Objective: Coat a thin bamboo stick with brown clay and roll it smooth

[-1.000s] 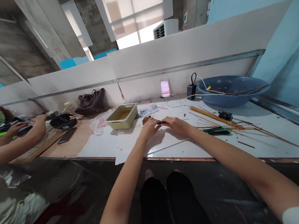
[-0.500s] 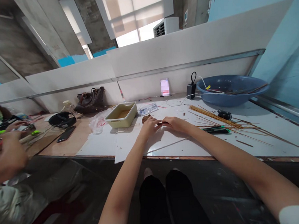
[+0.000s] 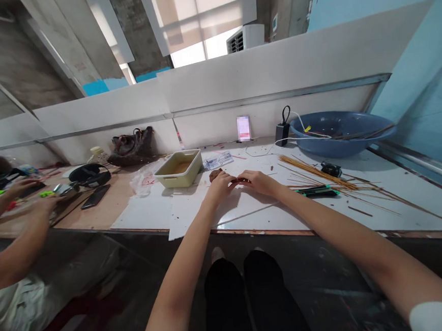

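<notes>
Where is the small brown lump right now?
In the head view, the brown lump is near the middle, just beyond the left hand and to the right of the yellowish tub; whether the hand touches it is hard to tell.

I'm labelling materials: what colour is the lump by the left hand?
The lump is brown; head view.

Dress of the person: a plain white sleeve (image 3: 441, 316), ending above the right forearm (image 3: 332, 223); black trousers (image 3: 226, 303), below the near edge of the table (image 3: 264, 232). Forearms and fingers (image 3: 248, 175) are uncovered.
</notes>
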The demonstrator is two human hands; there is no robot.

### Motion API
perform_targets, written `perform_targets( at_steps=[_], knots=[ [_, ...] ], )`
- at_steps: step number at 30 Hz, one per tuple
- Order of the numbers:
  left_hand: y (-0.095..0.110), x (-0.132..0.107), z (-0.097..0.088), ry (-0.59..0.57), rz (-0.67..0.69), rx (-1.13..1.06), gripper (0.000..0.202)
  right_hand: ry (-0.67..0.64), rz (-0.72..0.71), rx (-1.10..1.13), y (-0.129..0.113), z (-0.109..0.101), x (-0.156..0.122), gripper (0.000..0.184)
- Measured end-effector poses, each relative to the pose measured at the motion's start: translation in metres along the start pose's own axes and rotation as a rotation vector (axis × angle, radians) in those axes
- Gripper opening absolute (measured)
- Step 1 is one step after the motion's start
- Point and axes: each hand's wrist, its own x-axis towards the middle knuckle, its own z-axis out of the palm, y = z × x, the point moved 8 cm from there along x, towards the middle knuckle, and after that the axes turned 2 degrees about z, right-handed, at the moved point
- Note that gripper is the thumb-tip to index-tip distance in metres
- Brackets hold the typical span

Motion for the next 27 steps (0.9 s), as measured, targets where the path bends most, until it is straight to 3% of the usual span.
perform_targets(
  at_steps=[9,18,27],
  knots=[
    [0.0019,0.0001,0.0018,0.002,0.037,0.004,0.016,0.014,-0.023,0.021,-0.0019,-0.0001,0.0018,0.023],
    [0.0009,-0.001,0.0,-0.008,-0.026,-0.07,0.021,0.0,0.008,0.049,0.0009,0.002,0.0011,0.022],
    [0.0013,-0.0009,-0.0042,0.054,0.006,-0.033,0.005,0.062,0.01,0.065,-0.0088,-0.0046,-0.0012,0.02]
  ],
)
